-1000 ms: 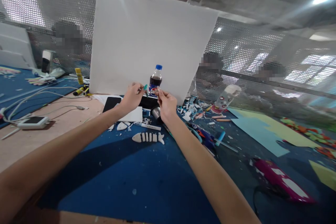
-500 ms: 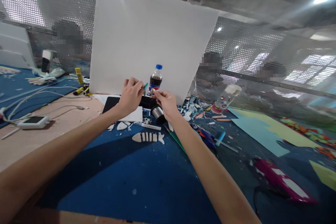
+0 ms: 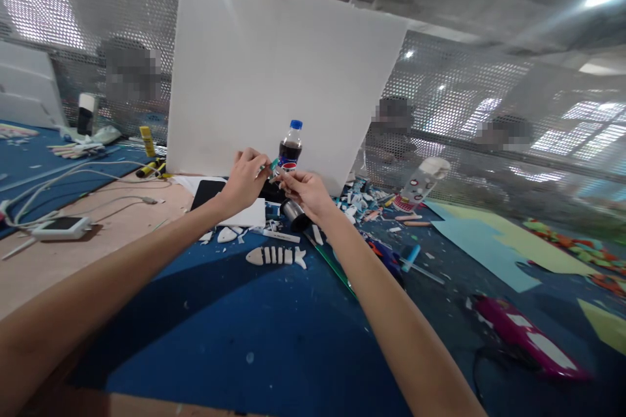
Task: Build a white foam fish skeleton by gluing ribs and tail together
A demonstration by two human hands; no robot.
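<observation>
Over the far middle of the blue counter (image 3: 235, 339), left hand (image 3: 248, 177) and right hand (image 3: 307, 193) are raised, fingertips nearly meeting in front of the soda bottle (image 3: 292, 144). Left grip: thumb and fingers pinched on a small green piece (image 3: 274, 163). Right grip: thumb and forefinger pinched on what looks like a small pale bit (image 3: 277, 176), too small to name. Can't tell whether the two bits touch. Both are off the counter, between the hands. Step in hand reads as fine fingertip work where the two bits meet; not finished, judging by both grips being busy. Next move probably calls for a steady left pinch, small right-finger adjustments, no hard squeeze. Near side of the hands: spool (image 3: 293, 215) lying tilted just below the right hand, white marker (image 3: 281, 235), sliced white fish (image 3: 276, 256) flat on the counter, head to the left. Green stick (image 3: 335, 268) beside the right forearm. Scraps (image 3: 369, 197) piled far right, white board (image 3: 288, 71) upright behind.
</observation>
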